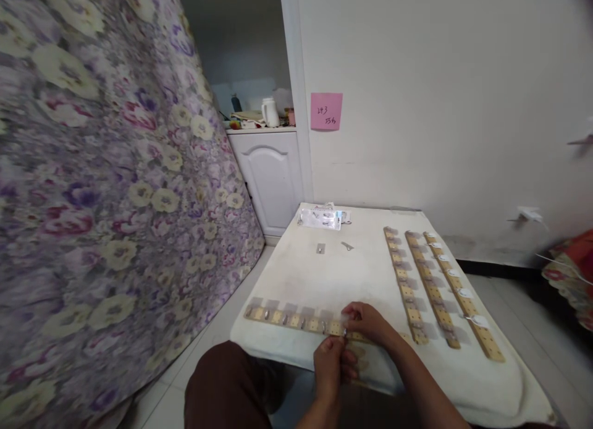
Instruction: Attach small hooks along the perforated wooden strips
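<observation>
A long wooden strip (293,321) with holes lies along the near edge of the table. Small clear plastic squares and shiny metal pieces are set along it at even gaps. My left hand (330,362) is closed at the near side of the strip, its thumb and finger pinched at a small shiny metal piece (345,332). From the right, my right hand (369,323) reaches over the strip with its fingertips pinched just above that piece. What the right fingertips hold is too small to make out.
Three similar wooden strips (406,291) lie on the table's right side, the outermost bearing white tags (462,292). Farther back are a clear square (320,248), a small grey piece (347,246) and a clear plastic package (319,218). A floral curtain (115,200) hangs left.
</observation>
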Action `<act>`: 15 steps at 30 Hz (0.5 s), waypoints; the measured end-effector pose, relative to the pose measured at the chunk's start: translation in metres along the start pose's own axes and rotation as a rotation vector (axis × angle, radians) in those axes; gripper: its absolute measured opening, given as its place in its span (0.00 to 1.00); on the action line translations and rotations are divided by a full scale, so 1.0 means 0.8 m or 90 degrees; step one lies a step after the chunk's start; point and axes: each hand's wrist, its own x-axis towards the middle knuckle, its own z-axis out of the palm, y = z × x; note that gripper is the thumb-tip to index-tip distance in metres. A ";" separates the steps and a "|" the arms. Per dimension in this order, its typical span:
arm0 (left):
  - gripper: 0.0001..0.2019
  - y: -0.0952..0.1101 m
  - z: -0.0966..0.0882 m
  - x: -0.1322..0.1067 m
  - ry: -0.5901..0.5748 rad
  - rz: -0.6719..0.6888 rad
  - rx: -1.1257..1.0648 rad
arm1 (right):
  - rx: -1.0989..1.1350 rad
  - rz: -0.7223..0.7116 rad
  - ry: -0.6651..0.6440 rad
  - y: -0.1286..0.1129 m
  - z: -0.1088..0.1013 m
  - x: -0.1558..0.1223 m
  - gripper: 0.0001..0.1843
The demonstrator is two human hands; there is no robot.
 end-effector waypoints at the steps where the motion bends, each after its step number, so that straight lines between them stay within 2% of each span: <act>1: 0.14 0.000 0.000 0.000 -0.008 0.003 0.001 | -0.004 -0.001 0.002 0.000 0.000 0.000 0.17; 10: 0.14 -0.002 -0.001 0.001 -0.021 0.010 0.005 | -0.029 -0.003 0.020 0.000 -0.001 0.000 0.17; 15: 0.12 -0.001 0.000 0.003 -0.021 0.006 0.012 | 0.021 0.016 0.003 -0.001 0.000 0.002 0.16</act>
